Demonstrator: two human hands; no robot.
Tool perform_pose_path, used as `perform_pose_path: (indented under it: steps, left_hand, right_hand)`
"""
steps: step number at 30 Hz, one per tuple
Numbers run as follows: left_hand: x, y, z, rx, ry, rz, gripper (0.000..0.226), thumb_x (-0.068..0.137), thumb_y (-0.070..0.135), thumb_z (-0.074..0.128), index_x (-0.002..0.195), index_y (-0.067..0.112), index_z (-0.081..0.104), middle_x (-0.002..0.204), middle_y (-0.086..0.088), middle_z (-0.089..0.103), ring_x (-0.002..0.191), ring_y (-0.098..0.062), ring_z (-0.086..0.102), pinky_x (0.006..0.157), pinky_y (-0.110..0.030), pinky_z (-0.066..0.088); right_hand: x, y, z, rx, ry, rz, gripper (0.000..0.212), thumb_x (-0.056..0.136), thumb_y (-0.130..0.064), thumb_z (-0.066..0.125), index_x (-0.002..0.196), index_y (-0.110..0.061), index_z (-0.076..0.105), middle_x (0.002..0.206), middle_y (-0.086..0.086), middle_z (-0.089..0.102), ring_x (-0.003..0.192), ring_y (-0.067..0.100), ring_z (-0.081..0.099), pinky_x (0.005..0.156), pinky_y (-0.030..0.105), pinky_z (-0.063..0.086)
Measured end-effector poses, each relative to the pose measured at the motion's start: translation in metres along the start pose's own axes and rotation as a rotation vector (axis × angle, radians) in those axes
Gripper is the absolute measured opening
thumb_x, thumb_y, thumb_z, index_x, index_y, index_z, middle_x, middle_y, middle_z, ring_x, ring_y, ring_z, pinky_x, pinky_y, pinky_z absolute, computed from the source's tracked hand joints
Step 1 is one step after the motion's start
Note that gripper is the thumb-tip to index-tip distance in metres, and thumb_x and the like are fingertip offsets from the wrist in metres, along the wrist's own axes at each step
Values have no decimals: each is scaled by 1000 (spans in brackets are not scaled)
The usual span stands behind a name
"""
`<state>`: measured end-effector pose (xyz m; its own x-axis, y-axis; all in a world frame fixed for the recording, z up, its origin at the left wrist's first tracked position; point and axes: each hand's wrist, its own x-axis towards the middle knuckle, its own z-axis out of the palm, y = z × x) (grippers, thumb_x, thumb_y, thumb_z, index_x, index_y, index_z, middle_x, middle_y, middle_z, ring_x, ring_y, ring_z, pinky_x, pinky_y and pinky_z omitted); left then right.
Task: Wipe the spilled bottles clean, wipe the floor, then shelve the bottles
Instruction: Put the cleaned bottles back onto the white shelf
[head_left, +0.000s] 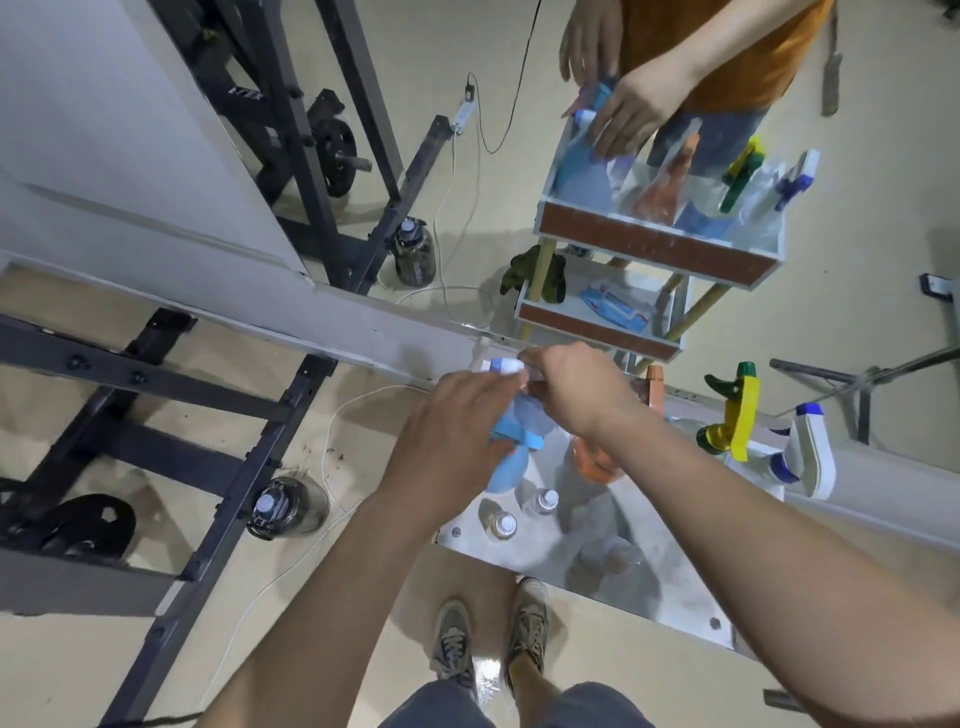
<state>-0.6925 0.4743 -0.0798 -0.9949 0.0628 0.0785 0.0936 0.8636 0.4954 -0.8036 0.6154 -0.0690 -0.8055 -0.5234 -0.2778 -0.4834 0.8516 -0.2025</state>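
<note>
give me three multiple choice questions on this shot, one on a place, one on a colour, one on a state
1. Where does the dark jug stand?
A. on the shelf top
B. on the floor by the black frame
C. in a hand

2. What colour is the body of the held spray bottle?
A. blue
B. black
C. yellow

3. What is the left hand doing?
A. hanging idle
B. lying flat on the floor
C. gripping the spray bottle

Key: B, the jug sits low beside the frame's leg. A, its body shows light blue below the fingers. C, the fingers curl round the body while the right hand holds the top.
</note>
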Motion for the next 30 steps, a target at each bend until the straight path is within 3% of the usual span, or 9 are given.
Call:
perform_pose_path:
  steps: [4, 7, 10, 16, 19, 22, 26, 28, 30]
  left_hand:
    - [20, -6, 4, 162, -302, 22, 26, 88, 33, 52, 109, 27, 68, 104, 1, 67, 99, -28, 59, 78, -36, 47]
    - [19, -14, 8, 90, -146, 97, 39, 76, 27, 36, 87, 19, 72, 77, -4, 68, 74, -31, 62, 58, -36, 51]
    - [17, -17, 11, 100, -37, 131, 29, 72, 17, 41, 77, 17, 69, 69, -1, 65, 64, -28, 59, 49, -33, 49]
    - [8, -27, 26, 57, -10, 147, 17, 78, 14, 54, 83, 18, 69, 75, 2, 67, 67, -26, 57, 58, -36, 49]
    - [9, -21, 18, 55, -37, 118, 18, 76, 17, 52, 82, 17, 69, 75, 1, 66, 70, -27, 57, 56, -33, 50]
    - [8, -15, 12, 61, -104, 60, 23, 77, 21, 54, 91, 17, 71, 84, 0, 67, 81, -28, 59, 66, -34, 52]
    - [3, -14, 11, 26, -96, 31, 34, 76, 23, 57, 109, 19, 67, 104, -4, 67, 97, -32, 58, 82, -46, 52]
    - [1, -10, 5, 27, -2, 58, 43, 78, 28, 50, 120, 22, 58, 121, -8, 62, 110, -32, 55, 95, -45, 47]
    - [-6, -1, -7, 38, 152, 90, 39, 84, 19, 47, 120, 16, 60, 124, -9, 60, 112, -30, 54, 99, -35, 40]
  right_hand:
    - [-1, 1, 2, -31, 26, -89, 16, 93, -23, 60, 108, -18, 61, 97, 12, 69, 92, 36, 63, 64, 33, 39]
    - [3, 0, 7, -40, 36, -99, 24, 94, -23, 61, 117, -18, 61, 104, 13, 69, 95, 36, 64, 68, 35, 45]
    - [8, 2, 10, -18, 44, -79, 29, 95, -22, 59, 124, -19, 57, 106, 15, 69, 96, 36, 64, 67, 35, 44]
    - [2, 6, 13, -31, 99, -48, 14, 97, -21, 57, 110, -17, 54, 100, 11, 68, 91, 35, 63, 61, 32, 31]
    - [4, 5, 13, -19, 80, -28, 24, 96, -27, 58, 119, -20, 54, 104, 12, 69, 93, 35, 64, 62, 35, 42]
    - [2, 5, 12, -47, 27, -48, 39, 93, -33, 62, 129, -21, 50, 118, 10, 66, 108, 32, 60, 87, 39, 47]
    - [-22, 2, -5, 79, 115, -101, 61, 92, -30, 65, 147, -22, 39, 148, 0, 48, 140, 24, 36, 116, 42, 27]
    - [-54, 2, -21, 251, 310, -43, 52, 94, -26, 62, 143, -24, 46, 141, -2, 55, 127, 22, 50, 109, 41, 37]
    - [-100, 7, -33, 501, 510, 76, 37, 95, -22, 61, 132, -24, 58, 118, -8, 69, 91, 15, 64, 88, 31, 49]
